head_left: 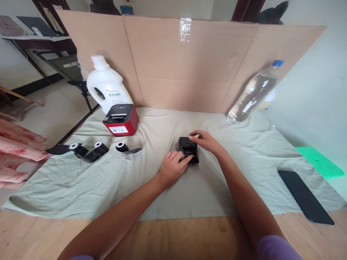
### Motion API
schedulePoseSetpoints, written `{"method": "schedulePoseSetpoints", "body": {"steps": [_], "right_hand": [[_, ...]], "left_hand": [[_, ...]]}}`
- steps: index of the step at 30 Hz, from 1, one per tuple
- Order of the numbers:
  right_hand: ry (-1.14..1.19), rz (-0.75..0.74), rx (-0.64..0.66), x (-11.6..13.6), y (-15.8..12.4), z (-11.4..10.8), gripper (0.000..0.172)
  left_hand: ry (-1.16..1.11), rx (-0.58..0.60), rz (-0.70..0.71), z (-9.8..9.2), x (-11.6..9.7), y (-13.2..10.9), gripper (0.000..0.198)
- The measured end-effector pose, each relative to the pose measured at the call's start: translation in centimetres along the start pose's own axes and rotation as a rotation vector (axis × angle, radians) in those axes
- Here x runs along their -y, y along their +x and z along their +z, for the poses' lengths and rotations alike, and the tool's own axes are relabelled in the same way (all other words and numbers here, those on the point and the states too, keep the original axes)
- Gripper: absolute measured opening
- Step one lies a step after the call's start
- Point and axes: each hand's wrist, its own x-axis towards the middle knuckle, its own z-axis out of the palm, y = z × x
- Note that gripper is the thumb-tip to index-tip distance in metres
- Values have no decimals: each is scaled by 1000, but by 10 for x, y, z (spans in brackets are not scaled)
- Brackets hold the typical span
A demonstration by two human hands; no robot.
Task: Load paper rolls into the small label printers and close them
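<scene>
Your left hand (174,166) stretched an index finger onto the black device (189,144) on the rumpled cloth (203,193), your right hand (206,141) touched its far corner, whether either gripped I couldn't tell, and lopsided pressure might have made it skid.

Cloth (255,169) on the table (189,238) bears a device (188,143), printer (132,121), rolls (101,148), bottles (111,85).

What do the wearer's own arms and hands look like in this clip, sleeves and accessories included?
The left hand and right hand are bare, with no gloves, and no watch or bracelet shows at either wrist. The forearms are uncovered. A plain purple right sleeve shows at the bottom edge; only a sliver of the matching left sleeve is in view.
</scene>
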Motion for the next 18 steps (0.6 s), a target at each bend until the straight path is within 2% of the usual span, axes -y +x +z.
{"method": "schedulePoseSetpoints", "body": {"steps": [3,8,11,14,16,18], "right_hand": [[-119,1,73,3,-3,-3,29],[-107,106,142,-4,-3,-1,46],[-49,171,166,-9,-2,3,52],[-59,201,133,-10,-1,6,51],[-52,202,108,-9,-2,7,48],[-8,247,99,-6,-4,7,47]], "left_hand": [[-15,5,19,2,2,-1,35],[-60,-29,19,6,4,-3,35],[-128,-55,-43,7,3,-2,42],[-203,-41,-206,8,3,0,56],[-224,-5,-323,10,3,2,76],[-218,45,-373,12,4,4,98]]}}
